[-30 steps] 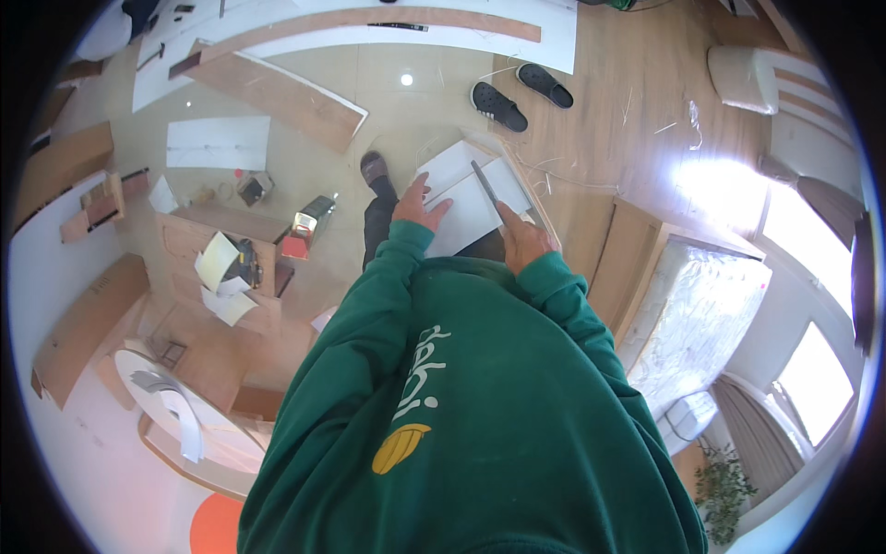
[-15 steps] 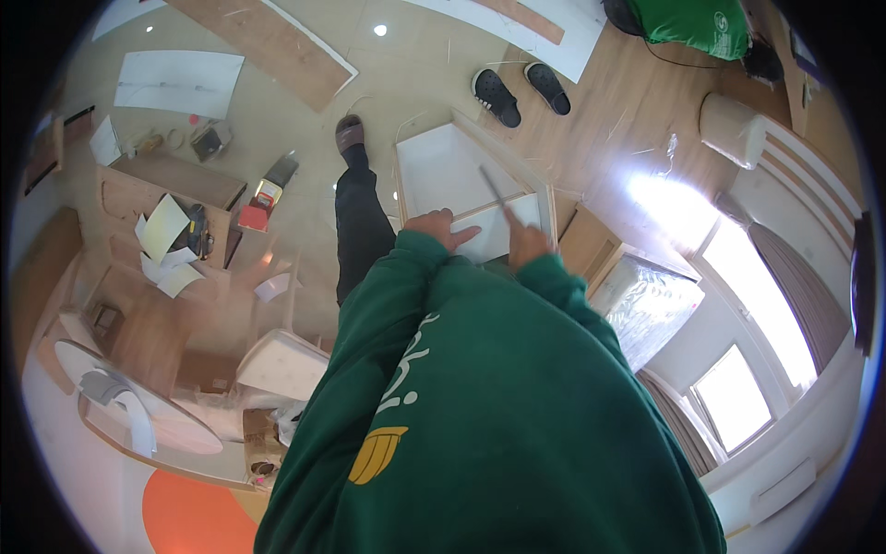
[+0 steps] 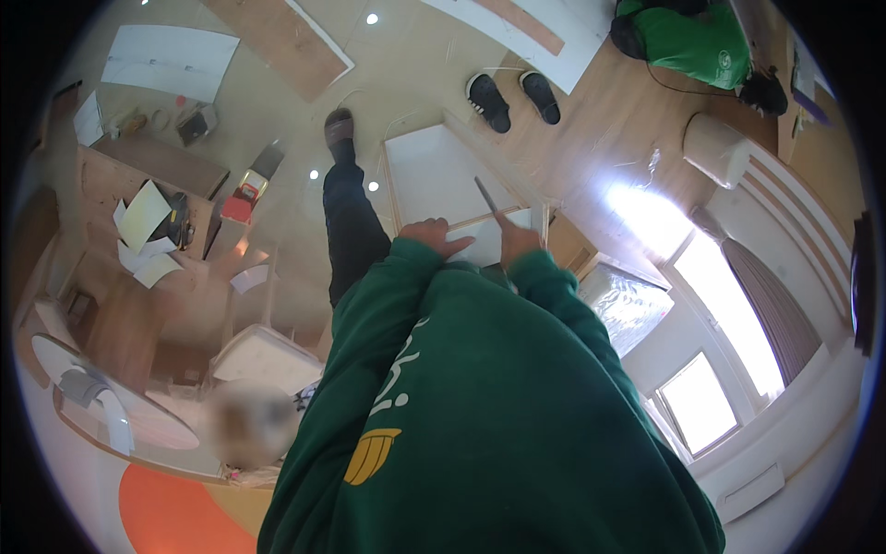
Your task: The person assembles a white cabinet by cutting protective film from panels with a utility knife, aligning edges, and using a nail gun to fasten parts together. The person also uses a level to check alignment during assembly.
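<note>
We press left hand [image 3: 436, 236] flat, fingers spread, on near edge of white panel [image 3: 443, 177]. Right hand [image 3: 513, 242] closed round slim tool [image 3: 486, 197], shaft slanting up-left over panel. Panel's long axis runs away from us, toward black slippers [image 3: 513, 98] on floor.

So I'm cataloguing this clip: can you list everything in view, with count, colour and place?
white panel: one, white, on the floor under both hands
thin rod-like tool: one, grey, at the right hand; kind unclear
slippers: two, black, on the floor beyond the panel
wooden boards: several, brown and white, top
loose papers: several, white and pale yellow, left
green bag: one, top right
round glass table: one, lower left
windows: two, bright, right
left hand: flat on the panel, green sleeve
right hand: at the tool, grip unclear
</note>
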A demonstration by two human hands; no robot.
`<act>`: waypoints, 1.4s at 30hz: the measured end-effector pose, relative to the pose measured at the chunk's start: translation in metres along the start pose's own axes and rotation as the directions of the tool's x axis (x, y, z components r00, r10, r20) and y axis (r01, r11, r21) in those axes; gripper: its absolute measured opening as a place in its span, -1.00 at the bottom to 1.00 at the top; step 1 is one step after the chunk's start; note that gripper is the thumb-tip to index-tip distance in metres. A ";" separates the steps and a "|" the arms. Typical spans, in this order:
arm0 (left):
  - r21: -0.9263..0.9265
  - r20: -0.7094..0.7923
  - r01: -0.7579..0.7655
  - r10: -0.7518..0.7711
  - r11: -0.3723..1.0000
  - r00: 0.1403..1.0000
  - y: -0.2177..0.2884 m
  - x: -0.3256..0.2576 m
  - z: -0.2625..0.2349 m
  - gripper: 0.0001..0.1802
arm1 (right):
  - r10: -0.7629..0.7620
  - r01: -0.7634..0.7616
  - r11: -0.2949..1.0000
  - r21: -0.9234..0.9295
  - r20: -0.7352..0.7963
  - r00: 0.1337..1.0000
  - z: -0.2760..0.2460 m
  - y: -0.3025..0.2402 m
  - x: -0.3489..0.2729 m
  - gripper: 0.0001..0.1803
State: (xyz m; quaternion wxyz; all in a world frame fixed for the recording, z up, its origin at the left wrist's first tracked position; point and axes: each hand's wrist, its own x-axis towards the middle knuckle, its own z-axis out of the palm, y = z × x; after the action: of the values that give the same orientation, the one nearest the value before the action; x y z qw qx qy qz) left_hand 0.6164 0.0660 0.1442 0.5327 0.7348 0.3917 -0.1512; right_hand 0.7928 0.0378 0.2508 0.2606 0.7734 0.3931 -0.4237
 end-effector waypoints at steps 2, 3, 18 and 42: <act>0.001 0.027 0.033 -0.033 0.999 0.999 -0.005 0.002 -0.002 -0.18 | -0.058 0.057 0.998 0.004 0.073 0.996 -0.001 0.009 -0.035 -0.43; 0.000 0.011 0.029 -0.029 1.000 1.000 -0.006 -0.001 0.000 -0.18 | -0.077 0.077 0.997 0.006 0.133 0.988 0.002 0.016 -0.055 -0.41; -0.036 -0.144 -0.008 0.003 0.999 0.990 -0.006 0.001 0.003 -0.23 | 0.091 -0.069 0.991 -0.117 0.195 0.977 -0.019 -0.004 -0.032 -0.43; -0.026 -0.074 -0.038 0.036 0.999 0.997 -0.005 -0.004 0.003 -0.25 | 0.049 -0.047 0.988 -0.149 0.013 0.999 -0.022 0.022 0.012 -0.53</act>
State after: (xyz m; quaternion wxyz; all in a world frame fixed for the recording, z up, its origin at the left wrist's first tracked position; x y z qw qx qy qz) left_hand 0.6102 0.0624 0.1423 0.5308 0.7395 0.3994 -0.1088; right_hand 0.8252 0.0462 0.2526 0.3307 0.7576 0.4026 -0.3931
